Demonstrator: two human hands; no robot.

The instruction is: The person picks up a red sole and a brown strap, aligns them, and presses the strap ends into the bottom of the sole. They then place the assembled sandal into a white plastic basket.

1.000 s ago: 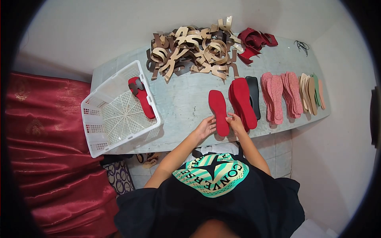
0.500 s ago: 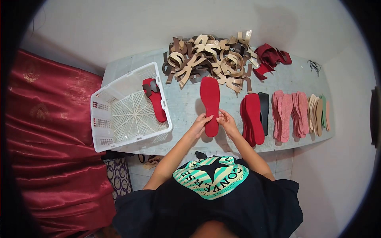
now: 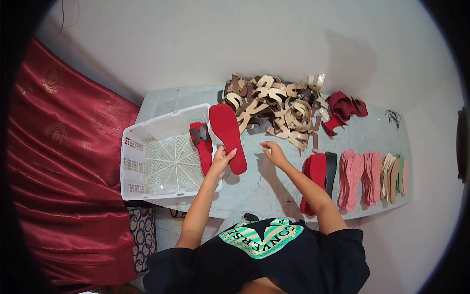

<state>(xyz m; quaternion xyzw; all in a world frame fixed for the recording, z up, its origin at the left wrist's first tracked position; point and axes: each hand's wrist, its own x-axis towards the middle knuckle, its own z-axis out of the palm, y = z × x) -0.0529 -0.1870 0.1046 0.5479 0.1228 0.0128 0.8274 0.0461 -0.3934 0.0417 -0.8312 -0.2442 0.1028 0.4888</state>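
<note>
My left hand (image 3: 221, 161) grips a red insole (image 3: 228, 134) near its lower end. The insole is held tilted, with its broad end over the right rim of the white basket (image 3: 171, 196). Inside the basket, along its right side, lies a red sole with a dark strap (image 3: 200, 142). My right hand (image 3: 275, 154) is above the table, apart from the insole, with its fingers partly spread and nothing in them. Ahead of it is a heap of beige and brown strap pieces (image 3: 296, 117).
Red soles (image 3: 317, 171), a black sole (image 3: 330, 171), pink soles (image 3: 351, 179) and beige and green ones stand in a row on the right of the table (image 3: 254, 183). Dark red pieces (image 3: 340, 110) lie behind them. A red curtain (image 3: 73, 171) hangs at the left.
The insole has moved left, towards the basket, in my left hand. My right hand has let go of it and moved away. The head view has shifted, so the table appears lower.
</note>
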